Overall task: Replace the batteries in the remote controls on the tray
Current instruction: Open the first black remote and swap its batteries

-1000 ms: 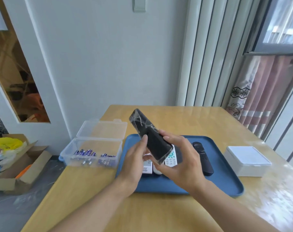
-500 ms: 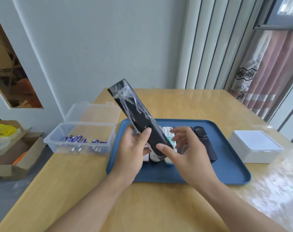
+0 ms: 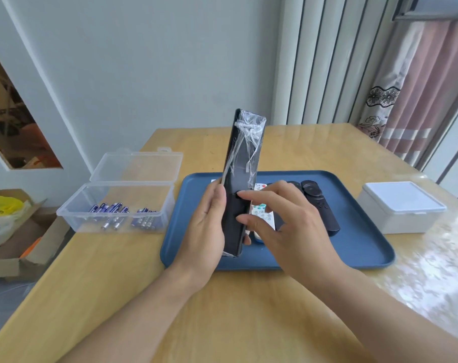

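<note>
Far to the left of the grip, a clear plastic box (image 3: pixel 118 205) with its lid folded back sits on the wooden table (image 3: pixel 222 310), batteries (image 3: pixel 123 214) lying loose in its bottom. The left hand (image 3: pixel 204 231) wraps its fingers and thumb round the lower part of a black remote (image 3: pixel 242 163) wrapped in clear film, holding it nearly upright above the blue tray (image 3: pixel 353 247), while the right hand (image 3: pixel 288 226) pinches its lower back panel with curled fingertips. Just behind the grip a white remote (image 3: pixel 262 218) lies on the tray with a second black remote (image 3: pixel 319 208) to its right, and a lidded white box (image 3: pixel 401 205) stands further right, off the tray.
</note>
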Available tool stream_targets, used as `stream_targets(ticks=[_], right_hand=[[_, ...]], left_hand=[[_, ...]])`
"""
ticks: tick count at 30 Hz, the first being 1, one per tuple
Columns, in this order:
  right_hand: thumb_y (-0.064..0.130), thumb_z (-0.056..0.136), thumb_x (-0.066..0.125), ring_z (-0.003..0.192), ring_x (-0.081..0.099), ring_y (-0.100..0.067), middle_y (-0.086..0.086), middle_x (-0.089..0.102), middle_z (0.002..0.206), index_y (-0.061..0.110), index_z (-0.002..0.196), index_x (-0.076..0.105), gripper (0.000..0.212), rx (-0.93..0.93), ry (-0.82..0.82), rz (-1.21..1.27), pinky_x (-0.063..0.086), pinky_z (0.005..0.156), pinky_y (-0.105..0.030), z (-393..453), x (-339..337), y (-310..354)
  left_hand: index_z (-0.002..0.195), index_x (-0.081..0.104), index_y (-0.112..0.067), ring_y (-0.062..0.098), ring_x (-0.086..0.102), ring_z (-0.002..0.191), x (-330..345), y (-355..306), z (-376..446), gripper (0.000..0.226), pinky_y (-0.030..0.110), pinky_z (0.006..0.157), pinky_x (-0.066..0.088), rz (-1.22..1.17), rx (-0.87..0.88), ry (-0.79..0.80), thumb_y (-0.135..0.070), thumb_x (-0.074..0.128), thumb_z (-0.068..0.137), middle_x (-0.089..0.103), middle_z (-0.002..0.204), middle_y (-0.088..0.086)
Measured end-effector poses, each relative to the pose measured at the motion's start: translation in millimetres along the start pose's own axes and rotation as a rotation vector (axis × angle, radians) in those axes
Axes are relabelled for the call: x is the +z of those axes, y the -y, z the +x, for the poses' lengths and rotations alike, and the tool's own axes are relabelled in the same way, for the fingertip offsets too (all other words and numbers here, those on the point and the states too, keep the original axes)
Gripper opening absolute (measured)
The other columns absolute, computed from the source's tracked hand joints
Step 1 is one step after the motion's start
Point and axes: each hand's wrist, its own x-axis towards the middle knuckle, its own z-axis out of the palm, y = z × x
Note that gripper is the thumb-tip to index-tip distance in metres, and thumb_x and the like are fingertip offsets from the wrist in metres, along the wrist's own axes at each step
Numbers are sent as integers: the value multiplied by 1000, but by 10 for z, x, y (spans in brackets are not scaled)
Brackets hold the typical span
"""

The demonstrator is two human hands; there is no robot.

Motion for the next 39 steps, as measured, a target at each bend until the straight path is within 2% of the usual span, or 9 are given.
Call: stream_targets(ticks=[7,11,16,19,22,24,30,35,39], right_hand=[[42,84,76,86,53,-5,18,54,89,36,103,64,23,199,163,111,37,73,-11,34,-69,64],[38,81,81,62,49,3,29,55,76,34,86,56,26,332,236,242,36,60,-10,65,-154,63],[34,84,78,54,45,-3,8,64,75,31,90,58,21,340,305,386,36,57,-22,130,-247,87],[40,79,79,63,55,-13,-4,67,77,29,86,61,22,436,505,312,48,66,-47,173,-358,18],[38,81,81,60,52,-11,7,64,68,25,83,60,24,493,831,159,44,61,-34,142,-419,24],[44,78,81,56,49,-5,14,60,66,26,81,58,29,473,895,-4,40,55,-22,108,-408,63],[66,65,80,58,49,-2,13,62,78,32,77,63,40,391,760,-220,37,54,-21,130,-430,101],[43,82,76,68,53,-10,18,58,75,41,86,74,5,112,207,9,37,59,-15,53,-210,-14],[34,88,74,84,54,-3,20,60,91,31,106,78,19,-91,106,-59,44,70,-17,1,-86,-42]], left_hand=[[123,64,-37,20,60,76,13,17,-30,33,36,70,56,92,14,26,-42,35,107,70,100,3],[130,60,-41,16,63,74,13,26,-32,35,29,67,56,165,7,26,-42,33,108,72,98,-4],[133,59,-35,19,67,114,-69,22,53,42,46,102,50,87,-61,-121,-58,41,103,72,122,-3],[129,62,-19,24,70,79,-113,-42,105,45,34,67,59,-50,-93,-215,-49,37,106,74,97,12],[127,62,-9,22,69,71,-145,-81,141,46,33,62,60,-189,-102,-251,-42,35,108,71,96,17],[123,65,-12,22,71,74,-154,-100,150,43,35,68,61,-237,-121,-256,-40,35,109,73,95,14],[120,68,-16,24,72,82,-163,-98,133,41,40,77,61,-265,-155,-223,-41,38,108,74,99,14],[125,65,-20,23,73,93,-138,-100,94,40,31,72,61,-236,-169,-141,-43,38,107,74,112,14],[133,63,-27,17,72,100,-82,-81,40,41,32,79,56,-198,-180,-40,-44,35,107,74,119,4]])
